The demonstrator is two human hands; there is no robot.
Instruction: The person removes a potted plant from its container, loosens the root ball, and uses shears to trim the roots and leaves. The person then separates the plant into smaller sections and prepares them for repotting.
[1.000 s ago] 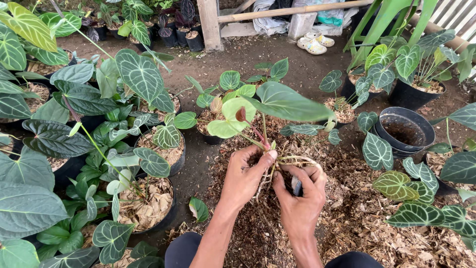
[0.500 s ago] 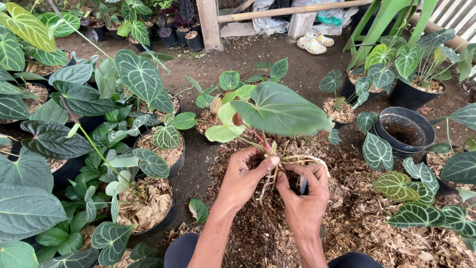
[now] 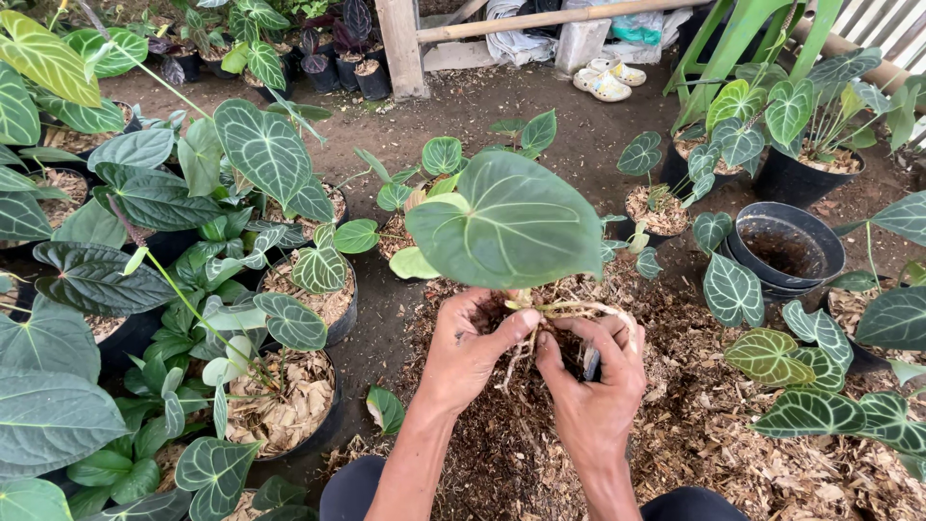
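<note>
Right hand (image 3: 593,391) and left hand (image 3: 470,349) side by side over mulch heap (image 3: 733,434). Both grips closed around root clump (image 3: 540,323) of bare-root plant (image 3: 506,222); big leaf spreads just above fingers. Empty black pot (image 3: 786,246) farther right.

Dark green, pale-veined heart-leaf plants in black plastic pots (image 3: 307,289) are crowding the left side. A stack of empty round black pots (image 3: 786,249) is sitting on the right, while pale slip-on shoes (image 3: 609,79) are lying on bare soil beside a wooden post (image 3: 402,43).
</note>
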